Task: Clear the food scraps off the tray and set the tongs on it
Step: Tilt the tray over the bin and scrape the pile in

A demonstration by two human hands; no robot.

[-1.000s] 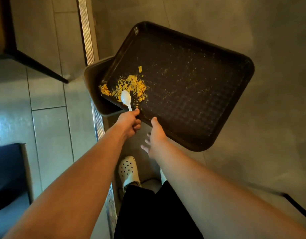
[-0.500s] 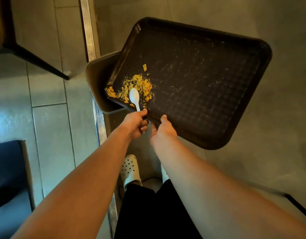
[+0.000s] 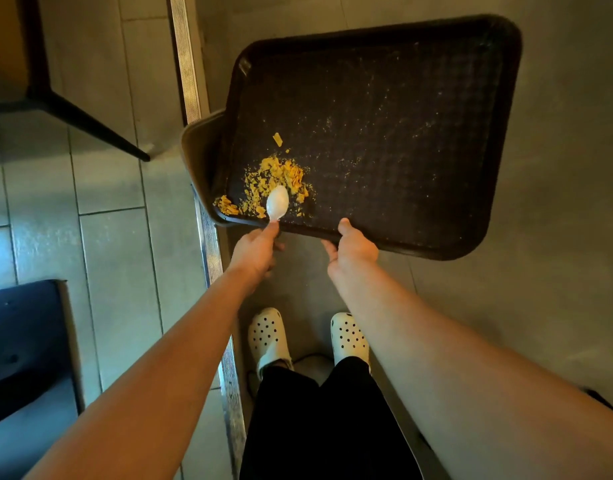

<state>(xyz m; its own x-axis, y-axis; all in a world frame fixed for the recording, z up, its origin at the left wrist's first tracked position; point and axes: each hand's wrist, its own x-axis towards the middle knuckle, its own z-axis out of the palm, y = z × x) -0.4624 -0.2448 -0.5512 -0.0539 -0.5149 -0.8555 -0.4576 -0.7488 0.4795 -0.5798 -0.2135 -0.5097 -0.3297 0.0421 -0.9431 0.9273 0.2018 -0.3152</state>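
Note:
A dark brown plastic tray [image 3: 419, 98] is held over the floor, its lower left corner above a brown bin [image 3: 197, 147]. Yellow food scraps [image 3: 281, 174] lie piled near that corner, with fine crumbs spread across the tray. My left hand [image 3: 255, 252] grips the handle of a white plastic spoon [image 3: 277, 202], whose bowl rests among the scraps. My right hand [image 3: 353, 245] grips the tray's near edge, thumb on top and fingers underneath. No tongs are in view.
A metal floor strip [image 3: 191, 81] runs between tiled floor on the left and grey floor on the right. A dark chair leg [image 3: 90, 123] angles in at upper left. A dark seat [image 3: 24, 344] sits at lower left. My white clogs [image 3: 268, 337] stand below the tray.
The tray has swung toward level and shifted right. The spoon has drawn back toward the near edge, pulling scraps toward the corner over the bin.

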